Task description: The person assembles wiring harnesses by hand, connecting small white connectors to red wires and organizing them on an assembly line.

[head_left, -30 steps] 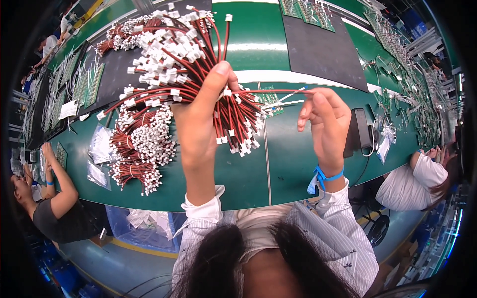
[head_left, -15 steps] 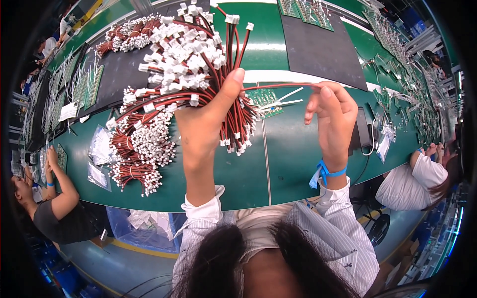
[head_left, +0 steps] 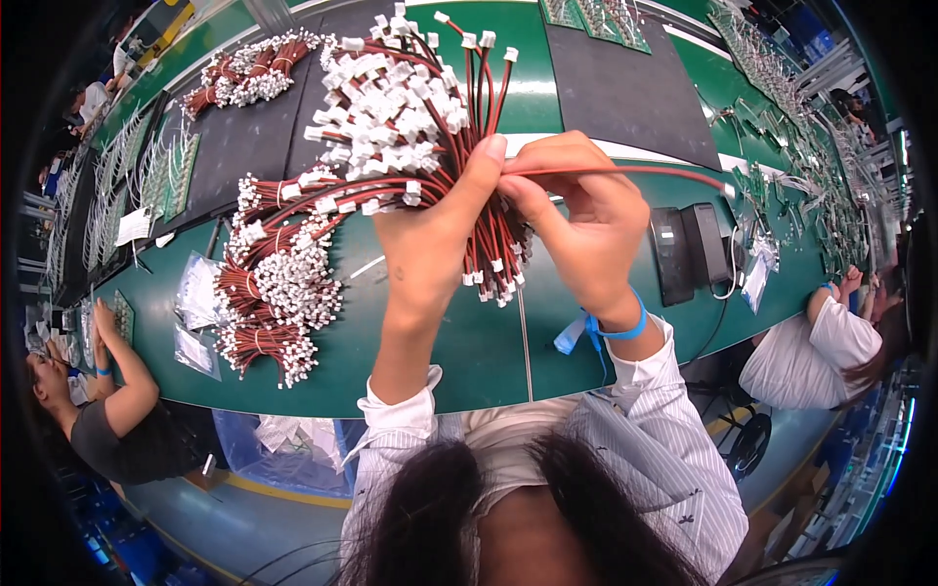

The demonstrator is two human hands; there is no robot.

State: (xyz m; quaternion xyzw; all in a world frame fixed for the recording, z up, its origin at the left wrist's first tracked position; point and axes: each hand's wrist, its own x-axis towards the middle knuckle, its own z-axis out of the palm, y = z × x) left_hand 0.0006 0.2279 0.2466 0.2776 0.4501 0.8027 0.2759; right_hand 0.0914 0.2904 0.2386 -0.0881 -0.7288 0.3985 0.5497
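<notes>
My left hand (head_left: 430, 230) is closed round a thick bundle of red-and-black cables (head_left: 391, 112) with white plug connectors at their ends, held above the green table (head_left: 440, 361). My right hand (head_left: 586, 220), a blue band at its wrist, meets the left hand's thumb at the bundle's right side. Its thumb and fingers pinch a cable (head_left: 674, 174) that stretches off to the right, ending in a white connector. Parts of the bundle are hidden behind both hands.
Tied cable bundles (head_left: 283, 283) lie at the left beside clear plastic bags (head_left: 200, 293). A black device (head_left: 684, 254) stands at the right. Black mats (head_left: 630, 88) and green circuit boards (head_left: 171, 176) lie farther back. Co-workers sit at both sides; a blue bin (head_left: 283, 454) stands below the table edge.
My right hand has moved left to the bundle, and the cable now sticks out to the right past it. My left hand and the bundle have shifted slightly right.
</notes>
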